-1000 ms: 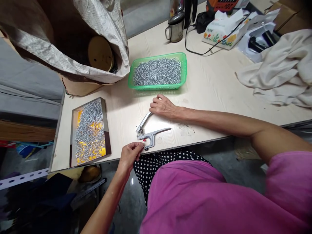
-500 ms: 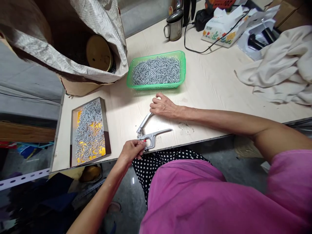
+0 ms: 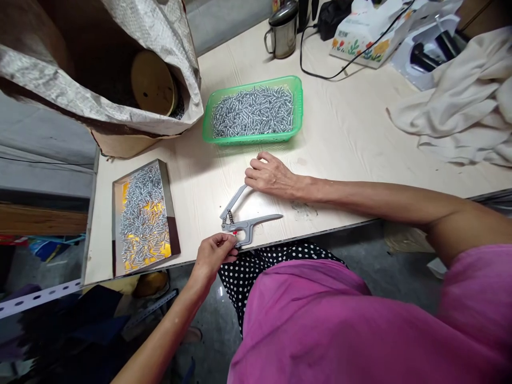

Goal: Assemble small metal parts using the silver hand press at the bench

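Lying flat on the table [image 3: 352, 138], close to its near edge, are metal pliers [image 3: 244, 223]. Head points near-left, toward the person's body; handles spread in a V, with the long axis running from the head out to the right and away. One handle points right, roughly along the table edge. The other slants up and right, its end under the right hand [image 3: 272, 176].

The right hand is palm down, fingers loosely bent, resting on that handle end.

The left hand [image 3: 212, 256] sits at the table edge, thumb and fingers pinched narrow on the pliers' head. Can't tell if a small part is between the fingertips.

A green basket [image 3: 298, 101] full of small metal pieces stands beyond the right hand. A flat tray [image 3: 170, 213] of similar pieces is left of the pliers. Also there: sack [image 3: 100, 101] far left, mug [image 3: 282, 34] at the back, crumpled cloth [image 3: 460, 106] on the right.
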Tool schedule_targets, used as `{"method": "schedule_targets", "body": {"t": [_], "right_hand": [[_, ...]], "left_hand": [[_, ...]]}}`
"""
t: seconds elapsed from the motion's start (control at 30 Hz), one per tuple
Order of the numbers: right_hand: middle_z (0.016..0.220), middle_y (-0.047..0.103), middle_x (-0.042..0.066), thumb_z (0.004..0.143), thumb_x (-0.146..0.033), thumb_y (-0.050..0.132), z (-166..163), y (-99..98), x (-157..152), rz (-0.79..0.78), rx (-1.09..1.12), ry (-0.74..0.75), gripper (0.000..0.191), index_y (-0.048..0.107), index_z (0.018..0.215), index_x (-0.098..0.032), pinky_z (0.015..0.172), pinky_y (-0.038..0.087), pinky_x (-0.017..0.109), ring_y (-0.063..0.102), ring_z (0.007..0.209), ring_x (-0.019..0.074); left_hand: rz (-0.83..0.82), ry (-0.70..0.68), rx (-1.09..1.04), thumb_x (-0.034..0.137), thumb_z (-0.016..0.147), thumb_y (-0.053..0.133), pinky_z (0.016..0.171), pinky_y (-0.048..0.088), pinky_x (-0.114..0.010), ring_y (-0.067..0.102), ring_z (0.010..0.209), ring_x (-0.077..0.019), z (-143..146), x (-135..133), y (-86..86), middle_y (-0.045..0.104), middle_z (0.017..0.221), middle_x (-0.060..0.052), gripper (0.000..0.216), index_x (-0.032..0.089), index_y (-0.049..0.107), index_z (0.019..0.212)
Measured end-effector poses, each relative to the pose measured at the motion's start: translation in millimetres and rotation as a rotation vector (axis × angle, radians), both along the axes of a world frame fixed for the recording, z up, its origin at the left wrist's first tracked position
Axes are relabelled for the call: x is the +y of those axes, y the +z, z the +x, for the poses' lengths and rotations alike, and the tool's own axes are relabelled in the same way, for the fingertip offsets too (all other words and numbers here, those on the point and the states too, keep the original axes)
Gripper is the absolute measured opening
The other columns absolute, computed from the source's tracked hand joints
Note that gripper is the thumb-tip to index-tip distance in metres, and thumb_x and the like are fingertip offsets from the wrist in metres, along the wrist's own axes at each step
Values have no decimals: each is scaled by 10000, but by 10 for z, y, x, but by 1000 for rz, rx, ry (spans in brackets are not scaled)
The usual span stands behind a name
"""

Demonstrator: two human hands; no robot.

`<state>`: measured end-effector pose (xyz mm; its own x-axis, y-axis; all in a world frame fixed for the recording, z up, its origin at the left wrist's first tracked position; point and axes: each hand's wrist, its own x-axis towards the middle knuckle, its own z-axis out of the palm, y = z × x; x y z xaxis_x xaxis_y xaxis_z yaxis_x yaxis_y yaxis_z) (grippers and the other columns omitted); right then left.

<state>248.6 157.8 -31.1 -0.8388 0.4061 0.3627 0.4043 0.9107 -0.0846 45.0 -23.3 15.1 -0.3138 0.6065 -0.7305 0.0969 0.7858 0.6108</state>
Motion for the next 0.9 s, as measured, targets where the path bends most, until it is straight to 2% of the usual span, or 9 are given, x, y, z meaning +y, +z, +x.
{"method": "schedule_targets", "body": {"t": [0.17, 0.27, 0.37, 0.5, 0.6, 0.73, 0.9], "right_hand": [[827, 610, 27, 1062, -36, 347, 62, 58, -88, 189, 30, -28, 399, 679, 895, -182, 852, 320, 412, 441, 858, 192], [828, 617, 25, 1053, -19, 367, 107, 87, -134, 231, 46, -36, 391, 682, 884, -177, 846, 310, 409, 441, 849, 186], [827, 614, 19, 1046, -12, 379, 134, 113, -161, 238, 35, -46, 384, 682, 884, -185, 855, 305, 414, 445, 852, 187], [833, 620, 18, 1055, -24, 356, 131, 100, -145, 258, -36, -46, 391, 681, 918, -192, 872, 303, 416, 449, 863, 195], [864, 643, 27, 1054, -30, 360, 122, 47, -100, 206, -92, -30, 375, 680, 946, -193, 869, 301, 410, 456, 875, 204], [908, 671, 56, 1044, -50, 402, 139, -60, -73, 62, -175, -12, 326, 679, 951, -194, 861, 316, 405, 477, 916, 229], [939, 685, 99, 1040, -105, 443, 206, -141, -168, -117, -215, -26, 261, 678, 962, -185, 821, 358, 395, 495, 951, 263]], "left_hand": [[29, -18, 17, 538, 453, 980, 541, 586, -213, 652, 593, -111, -8, -41, 18, 671, 634, 12, 542, 140, 735, 728], [-9, 12, -3, 543, 414, 988, 514, 578, -211, 633, 596, -107, -5, -36, 17, 663, 646, 14, 573, 137, 733, 728], [-26, -1, 3, 513, 442, 988, 505, 581, -214, 619, 596, -105, -3, -23, 7, 649, 636, 20, 537, 140, 723, 723], [-47, -95, 58, 447, 545, 969, 490, 578, -216, 617, 577, -112, -5, 11, -4, 623, 603, 33, 440, 149, 692, 714], [-87, -145, 71, 368, 620, 953, 486, 571, -211, 617, 552, -109, -7, 59, 12, 603, 580, 43, 373, 154, 656, 691], [-146, -161, 55, 236, 718, 896, 499, 570, -206, 611, 520, -96, -4, 131, 53, 620, 576, 41, 262, 144, 651, 712], [-230, -166, 53, 184, 768, 867, 521, 572, -209, 611, 477, -98, 10, 204, 85, 637, 536, 26, 235, 147, 638, 731]]}}
